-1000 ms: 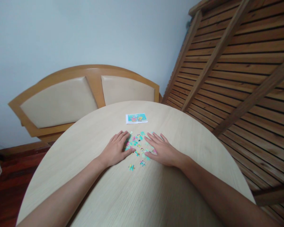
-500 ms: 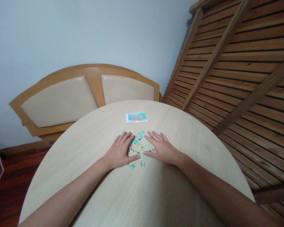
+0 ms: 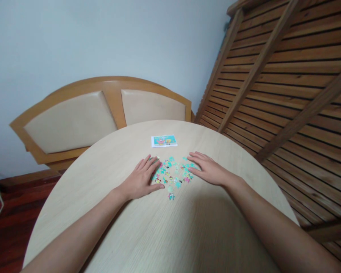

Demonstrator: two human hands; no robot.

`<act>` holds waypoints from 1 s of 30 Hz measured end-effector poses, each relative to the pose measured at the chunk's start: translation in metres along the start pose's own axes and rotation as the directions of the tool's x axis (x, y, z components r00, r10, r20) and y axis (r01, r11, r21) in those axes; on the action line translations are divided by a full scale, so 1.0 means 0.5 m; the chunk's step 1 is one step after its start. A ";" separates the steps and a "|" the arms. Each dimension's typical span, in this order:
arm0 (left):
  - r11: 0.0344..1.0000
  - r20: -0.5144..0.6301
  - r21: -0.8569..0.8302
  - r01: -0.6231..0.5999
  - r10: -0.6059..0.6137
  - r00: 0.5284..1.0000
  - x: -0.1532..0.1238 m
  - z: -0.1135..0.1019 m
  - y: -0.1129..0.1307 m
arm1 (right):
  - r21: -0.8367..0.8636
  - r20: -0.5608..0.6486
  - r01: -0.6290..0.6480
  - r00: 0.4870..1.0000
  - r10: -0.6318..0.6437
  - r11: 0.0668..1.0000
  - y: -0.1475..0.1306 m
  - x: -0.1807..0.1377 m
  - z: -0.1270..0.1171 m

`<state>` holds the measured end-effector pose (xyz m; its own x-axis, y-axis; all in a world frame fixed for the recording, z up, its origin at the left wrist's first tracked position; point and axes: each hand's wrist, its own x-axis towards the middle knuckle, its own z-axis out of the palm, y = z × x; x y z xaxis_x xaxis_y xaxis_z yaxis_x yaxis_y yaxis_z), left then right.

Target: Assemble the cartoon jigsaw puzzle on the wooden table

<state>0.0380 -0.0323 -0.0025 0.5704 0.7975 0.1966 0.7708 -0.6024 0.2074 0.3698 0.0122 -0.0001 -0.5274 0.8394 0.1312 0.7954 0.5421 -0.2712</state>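
Small jigsaw puzzle pieces [image 3: 177, 184], mostly turquoise with pink, yellow and white bits, lie loosely spread in the middle of the table. My left hand [image 3: 142, 178] rests palm down along the left side of the spread, fingers apart, hiding some pieces under it. At the right side, my right hand [image 3: 208, 169] lies with its fingers stretched over the outer pieces. One lone puzzle piece [image 3: 171, 196] sits nearer to me than the others. Beyond the pieces is a card [image 3: 164, 141] with a turquoise cartoon picture of a pink and a yellow figure.
A round pale wooden table [image 3: 147, 235] carries everything. Behind it stands a wooden headboard [image 3: 112, 102] with cream padded panels, against a white wall [image 3: 108, 38]. A slatted wooden frame [image 3: 272, 83] leans at the right. A white cable [image 3: 0, 206] hangs at the far left.
My right hand has moved right and slightly away from me, uncovering pieces. My left hand has shifted slightly left, and a piece near its thumb no longer shows in its former place.
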 end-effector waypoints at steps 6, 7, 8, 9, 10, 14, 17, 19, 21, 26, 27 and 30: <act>1.000 -0.008 -0.007 -0.023 0.023 1.000 0.000 0.002 0.041 | 0.015 0.054 0.030 0.998 -0.031 0.999 0.009 -0.007 -0.006; 1.000 -0.014 -0.004 -0.029 0.029 0.999 0.000 0.005 0.048 | 0.013 0.058 0.026 0.998 -0.026 1.000 0.008 -0.007 -0.008; 1.000 -0.018 0.000 -0.028 0.028 0.999 0.000 0.010 0.054 | 0.010 0.061 0.021 0.998 -0.021 1.000 0.007 -0.008 -0.009; 1.000 -0.017 0.002 -0.021 0.021 1.000 0.001 0.014 0.058 | 0.007 0.066 0.016 0.998 -0.016 1.000 0.007 -0.008 -0.010; 1.000 -0.016 0.004 -0.010 0.010 1.000 0.002 0.019 0.060 | 0.003 0.072 0.011 0.997 -0.011 1.000 0.007 -0.007 -0.010; 0.998 -0.052 -0.010 0.062 -0.062 0.997 0.006 0.023 0.052 | 0.002 0.060 0.004 0.998 -0.005 1.000 0.012 -0.003 -0.008; 0.994 -0.091 -0.018 0.104 -0.105 0.990 0.008 0.012 0.028 | 0.012 0.030 0.014 0.999 -0.015 1.000 0.016 -0.002 -0.009; 0.992 -0.113 0.004 0.128 -0.127 0.986 0.009 0.001 0.001 | 0.028 0.026 0.034 0.999 -0.035 0.999 0.017 -0.003 -0.014; 0.987 -0.146 0.028 0.155 -0.149 0.978 0.008 -0.009 -0.031 | 0.057 0.022 0.058 0.998 -0.059 0.997 0.019 -0.005 -0.021; 0.971 -0.161 -0.026 0.239 -0.240 0.957 0.003 -0.024 -0.090 | 0.102 -0.007 0.102 0.995 -0.102 0.990 0.026 -0.008 -0.031; 0.969 -0.150 -0.031 0.247 -0.248 0.957 0.003 -0.024 -0.094 | 0.099 -0.019 0.107 0.994 -0.105 0.989 0.027 -0.007 -0.031; 0.965 -0.138 -0.021 0.261 -0.261 0.955 0.003 -0.022 -0.091 | 0.071 -0.071 0.102 0.993 -0.097 0.992 0.028 -0.004 -0.028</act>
<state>0.0006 -0.0040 -0.0008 0.3044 0.9146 0.2662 0.8867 -0.3742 0.2715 0.3861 0.0187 0.0092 -0.5796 0.7835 0.2240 0.7143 0.6207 -0.3233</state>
